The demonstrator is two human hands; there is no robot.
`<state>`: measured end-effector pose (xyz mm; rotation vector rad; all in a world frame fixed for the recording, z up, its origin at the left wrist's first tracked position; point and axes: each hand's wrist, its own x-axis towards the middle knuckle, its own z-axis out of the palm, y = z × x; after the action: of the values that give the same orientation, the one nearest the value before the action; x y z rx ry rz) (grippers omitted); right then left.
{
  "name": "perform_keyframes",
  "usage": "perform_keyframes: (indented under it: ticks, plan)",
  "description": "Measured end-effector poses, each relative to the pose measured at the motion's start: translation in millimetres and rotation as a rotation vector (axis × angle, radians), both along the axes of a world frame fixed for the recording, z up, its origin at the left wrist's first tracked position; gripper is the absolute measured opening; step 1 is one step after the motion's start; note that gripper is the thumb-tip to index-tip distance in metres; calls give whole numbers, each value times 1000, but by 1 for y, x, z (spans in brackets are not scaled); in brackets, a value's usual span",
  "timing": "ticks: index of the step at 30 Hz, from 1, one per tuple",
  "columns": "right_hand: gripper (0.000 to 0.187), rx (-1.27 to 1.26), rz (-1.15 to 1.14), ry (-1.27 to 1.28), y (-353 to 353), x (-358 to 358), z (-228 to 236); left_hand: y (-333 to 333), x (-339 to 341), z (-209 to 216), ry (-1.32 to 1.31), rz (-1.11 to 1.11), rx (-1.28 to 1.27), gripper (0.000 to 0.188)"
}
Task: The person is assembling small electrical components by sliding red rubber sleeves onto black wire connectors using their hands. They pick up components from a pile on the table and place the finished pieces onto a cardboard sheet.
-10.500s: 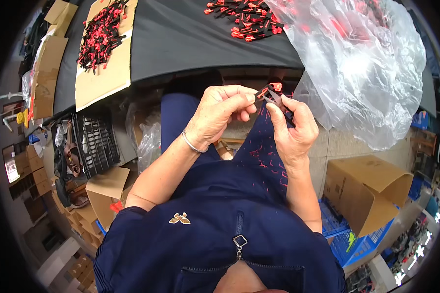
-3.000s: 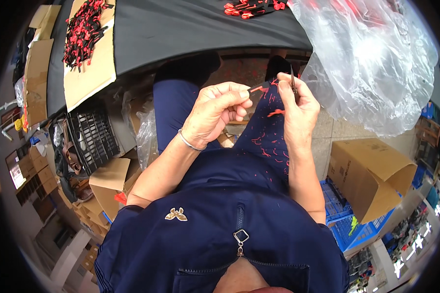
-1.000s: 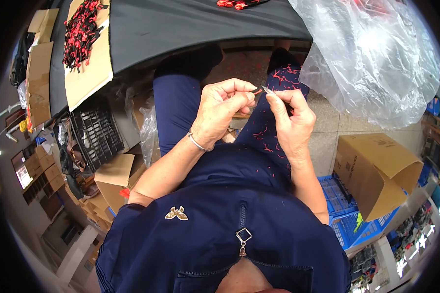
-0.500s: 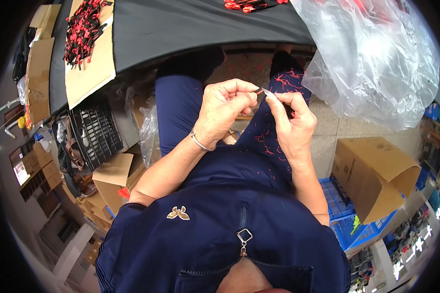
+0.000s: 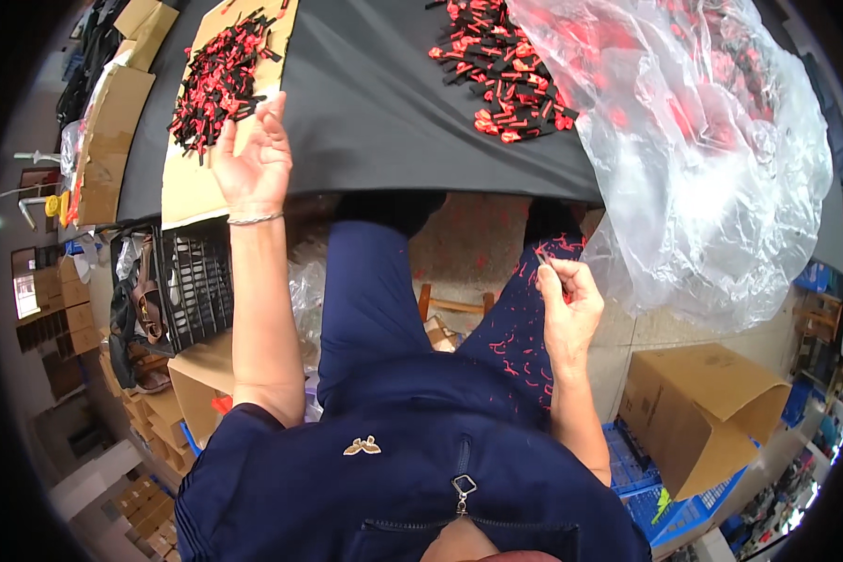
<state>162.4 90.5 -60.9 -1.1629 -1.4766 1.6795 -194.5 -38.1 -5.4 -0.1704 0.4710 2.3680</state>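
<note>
Left hand (image 5: 256,170) at the left pile (image 5: 223,86), tool (image 5: 542,257) in the right hand (image 5: 572,311)

Left pile: many small black-and-red pieces heaped on a cardboard sheet (image 5: 192,195), left side of the counter (image 5: 365,112). A few strays toward the sheet's far end.

Left hand over the sheet, palm up, at the pile's near right edge. Fingers loosely spread, thumb well apart from the forefinger; nothing seen between them. Cannot tell whether the thumb touches the pile. 1 bracelet (image 5: 256,219) on the wrist.

Right hand low, over the right thigh, well apart from the left. Thumb and forefinger pinched together on the tool: small, slim, mostly hidden, its point showing past the fingertips toward the counter.

Right pile (image 5: 506,80): same kind of pieces, directly on the black cloth-like counter top. 1 clear bag (image 5: 712,178) overlaps its right side and hangs over the near edge, red showing through.

Red scraps (image 5: 564,245) over the right leg of the navy trousers (image 5: 365,290), thickest near the knee.

Farther out: 1 black crate (image 5: 197,290) at lower left of the counter; right side, 1 carton (image 5: 698,393) by a blue crate (image 5: 695,513).
</note>
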Motion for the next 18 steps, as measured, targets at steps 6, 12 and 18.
perform_keyframes:
  ticks: [6,12,18]
  plan:
    - [12,-11,46,-21,-2,-6,1,80,43,-15,740,-77,-810,33]
    - [12,-14,47,-10,2,-5,-2,145,24,-36,1798,136,-1228,23]
    - [12,-41,31,6,3,-3,-8,153,22,-40,2098,120,-1288,20]
